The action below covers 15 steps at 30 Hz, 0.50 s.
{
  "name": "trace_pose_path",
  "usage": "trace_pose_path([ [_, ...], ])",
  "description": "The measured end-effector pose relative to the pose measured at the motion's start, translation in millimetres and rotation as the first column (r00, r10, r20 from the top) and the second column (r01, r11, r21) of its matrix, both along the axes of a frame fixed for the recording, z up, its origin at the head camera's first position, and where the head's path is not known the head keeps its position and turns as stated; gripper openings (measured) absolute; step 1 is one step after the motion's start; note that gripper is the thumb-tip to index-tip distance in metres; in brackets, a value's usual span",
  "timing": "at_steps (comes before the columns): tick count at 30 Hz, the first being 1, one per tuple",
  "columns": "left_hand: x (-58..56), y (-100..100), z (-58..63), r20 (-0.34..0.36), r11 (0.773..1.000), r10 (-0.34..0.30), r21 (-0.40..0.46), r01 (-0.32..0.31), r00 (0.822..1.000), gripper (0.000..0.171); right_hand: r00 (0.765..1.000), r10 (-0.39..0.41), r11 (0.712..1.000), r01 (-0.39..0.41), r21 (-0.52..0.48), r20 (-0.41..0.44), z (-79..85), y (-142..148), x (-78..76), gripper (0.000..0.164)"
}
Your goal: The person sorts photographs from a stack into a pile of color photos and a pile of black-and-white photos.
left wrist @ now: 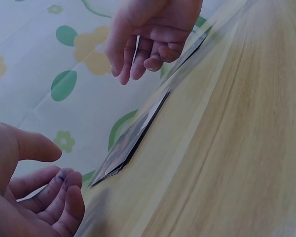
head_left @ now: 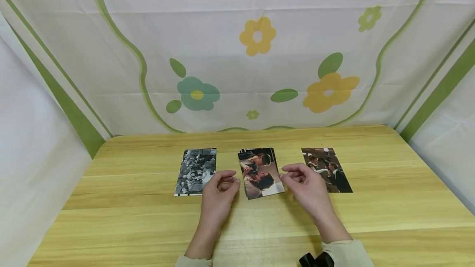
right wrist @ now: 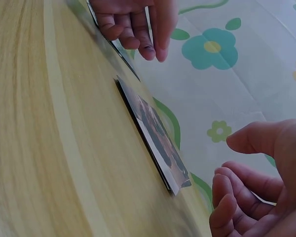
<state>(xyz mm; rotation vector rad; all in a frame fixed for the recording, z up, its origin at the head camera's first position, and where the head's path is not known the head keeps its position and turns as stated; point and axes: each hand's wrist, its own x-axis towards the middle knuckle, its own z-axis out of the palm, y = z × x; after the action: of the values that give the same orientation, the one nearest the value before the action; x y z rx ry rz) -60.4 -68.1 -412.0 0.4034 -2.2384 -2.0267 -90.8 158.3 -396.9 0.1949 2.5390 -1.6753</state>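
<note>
In the head view a small stack of photos [head_left: 261,176] lies on the table, its edges slightly uneven, with a colour picture of two people on top. My left hand [head_left: 219,195] is just left of the stack, thumb and fingers loosely bent and holding nothing. On the other side my right hand [head_left: 306,186] hovers near the stack's right edge, also holding nothing. Both wrist views show a gap between thumb and fingers. A black-and-white photo [head_left: 194,168] of a crowd lies partly behind the left hand. Beyond the right hand is a colour photo [head_left: 335,172], partly covered by it.
All the photos lie on a light wooden table [head_left: 130,226]. Behind it hangs a white cloth [head_left: 230,57] with printed flowers and green lines, and pale cloth sides flank the table. A black object [head_left: 315,260] sits by the right sleeve at the front edge of the view.
</note>
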Motion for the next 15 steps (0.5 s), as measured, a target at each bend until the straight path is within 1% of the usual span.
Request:
trace_pose_path([
  [6,0.2,-2.7,0.1,-0.006,0.998,0.043,-0.044,-0.043,0.999,0.027,1.000,-0.005,1.000,0.005,0.001,-0.003,1.1,0.5,-0.3,0.034],
  [11,-0.1,-4.1,0.3,-0.012,0.998,0.045,-0.049,-0.045,0.999,0.027,1.000,-0.004,1.000,0.004,0.012,-0.007,2.2,1.1,-0.5,0.034],
  [15,1.2,-0.9,-0.4,-0.011,0.998,0.040,-0.052,-0.040,0.999,0.026,1.000,-0.009,1.000,0.009,0.016,-0.003,1.6,1.2,0.8,0.034],
])
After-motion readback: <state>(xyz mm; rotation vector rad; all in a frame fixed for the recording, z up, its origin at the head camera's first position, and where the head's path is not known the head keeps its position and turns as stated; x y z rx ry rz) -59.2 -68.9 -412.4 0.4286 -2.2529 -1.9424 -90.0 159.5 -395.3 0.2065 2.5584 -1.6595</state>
